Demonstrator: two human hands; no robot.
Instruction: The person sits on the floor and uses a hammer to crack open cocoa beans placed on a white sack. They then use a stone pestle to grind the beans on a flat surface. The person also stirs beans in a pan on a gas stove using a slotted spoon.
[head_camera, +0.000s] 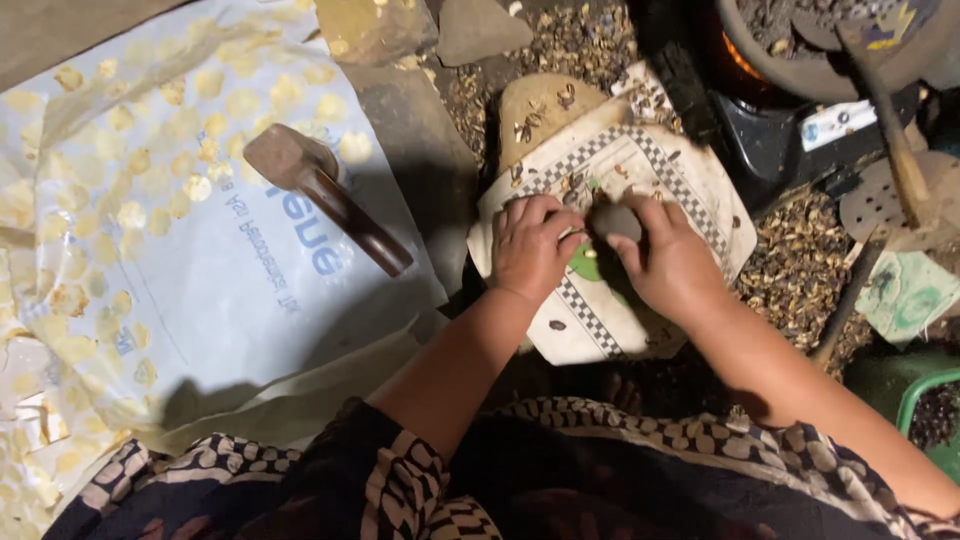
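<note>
My right hand (668, 262) grips a small dark grey stone (615, 220) and holds it over a white cloth with a black checked border (700, 190). My left hand (532, 245) rests on the same cloth beside the stone, its fingers curled around a small pale seed (591, 254) near a green patch of the cloth. Dark shell fragments (570, 182) lie scattered on the cloth just beyond my fingers.
A wooden mallet (325, 195) lies on a large white plastic sheet (230, 300) dotted with flat yellowish discs (150, 190). A rounded stone (540, 110) sits behind the cloth. Husk piles (795, 270), a dark pan over fire (800, 50), a wooden-handled tool (900, 150) and a green basket (930, 415) lie right.
</note>
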